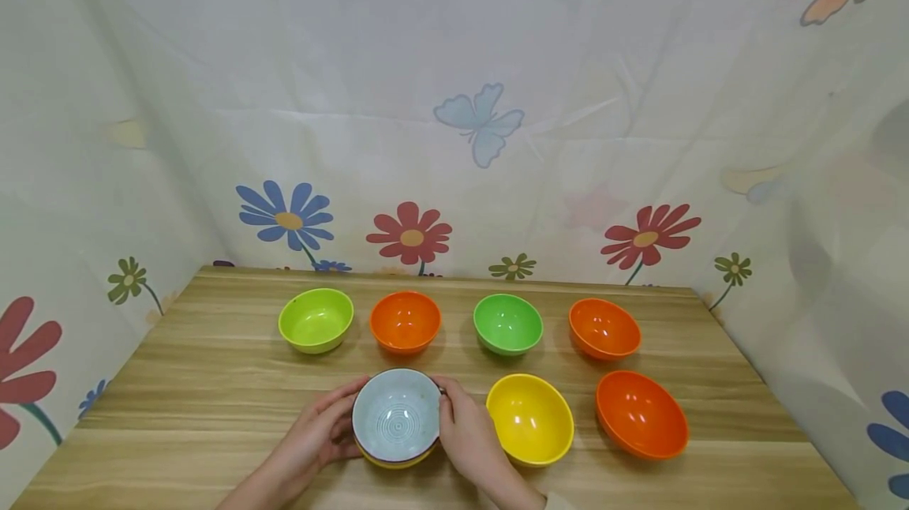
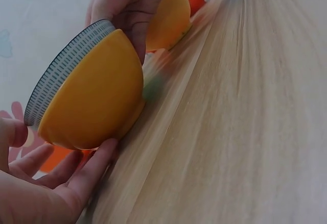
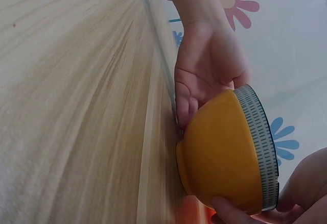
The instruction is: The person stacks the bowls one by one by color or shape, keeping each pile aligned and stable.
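A pale grey-blue bowl point(image 1: 398, 407) with a dark rim sits nested inside a yellow bowl point(image 2: 99, 91). Its dashed outer band point(image 2: 69, 71) stands above the yellow edge. My left hand point(image 1: 323, 429) holds the pair from the left, thumb by the rim and fingers against the yellow side. From the right, my right hand point(image 1: 470, 433) grips them, its thumb at the pale rim and a finger on the yellow wall. The yellow base is at the wooden table point(image 1: 177, 415); whether it touches, I cannot tell. Just right of my right hand is a second yellow bowl point(image 1: 529, 419).
Along the back stand a lime bowl point(image 1: 316, 322), an orange bowl point(image 1: 405, 323), a green bowl point(image 1: 507, 325) and another orange bowl point(image 1: 604, 329). A larger orange bowl point(image 1: 642, 415) lies at the front right. Flower-printed cloth point(image 1: 490, 36) walls the table's back and sides.
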`<state>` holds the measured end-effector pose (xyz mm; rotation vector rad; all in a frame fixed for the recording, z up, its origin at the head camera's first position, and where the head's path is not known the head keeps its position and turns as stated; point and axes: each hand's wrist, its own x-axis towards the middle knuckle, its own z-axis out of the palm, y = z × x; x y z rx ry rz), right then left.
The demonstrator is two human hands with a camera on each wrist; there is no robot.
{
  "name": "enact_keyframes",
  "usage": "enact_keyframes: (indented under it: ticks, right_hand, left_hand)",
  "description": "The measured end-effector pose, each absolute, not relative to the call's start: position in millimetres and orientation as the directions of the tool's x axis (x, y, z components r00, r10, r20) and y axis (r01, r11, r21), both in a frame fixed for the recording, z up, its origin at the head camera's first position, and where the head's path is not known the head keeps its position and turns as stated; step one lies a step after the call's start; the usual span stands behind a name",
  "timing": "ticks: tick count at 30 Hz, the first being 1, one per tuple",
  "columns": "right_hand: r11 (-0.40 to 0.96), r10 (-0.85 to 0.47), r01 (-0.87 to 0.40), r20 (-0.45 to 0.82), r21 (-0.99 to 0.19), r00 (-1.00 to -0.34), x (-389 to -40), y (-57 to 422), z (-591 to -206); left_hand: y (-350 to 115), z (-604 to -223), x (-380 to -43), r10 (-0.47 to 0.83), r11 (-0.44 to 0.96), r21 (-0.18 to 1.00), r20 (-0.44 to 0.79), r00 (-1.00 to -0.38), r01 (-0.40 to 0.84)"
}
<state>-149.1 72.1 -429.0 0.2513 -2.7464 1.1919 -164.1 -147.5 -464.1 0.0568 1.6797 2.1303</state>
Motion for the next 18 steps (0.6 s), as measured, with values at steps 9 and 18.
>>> enact_keyframes:
  ticks: [9, 18]
  right_hand:
    - [0.673, -0.11, -0.226, 0.207, -0.704, -0.972, -149.2, 73.0, -429.2]
    - [0.672, -0.134, -0.24, 0.204, -0.7, -0.97, -149.9, 74.6, -428.3]
  left_hand:
    - [-147.6, -464.6, -162.7, 0.393, -0.186, 0.928, -0.23, -0.89, -0.322]
    - [-147.4, -462.6, -163.0, 0.389, -0.187, 0.925, -0.239, -0.89, -0.33]
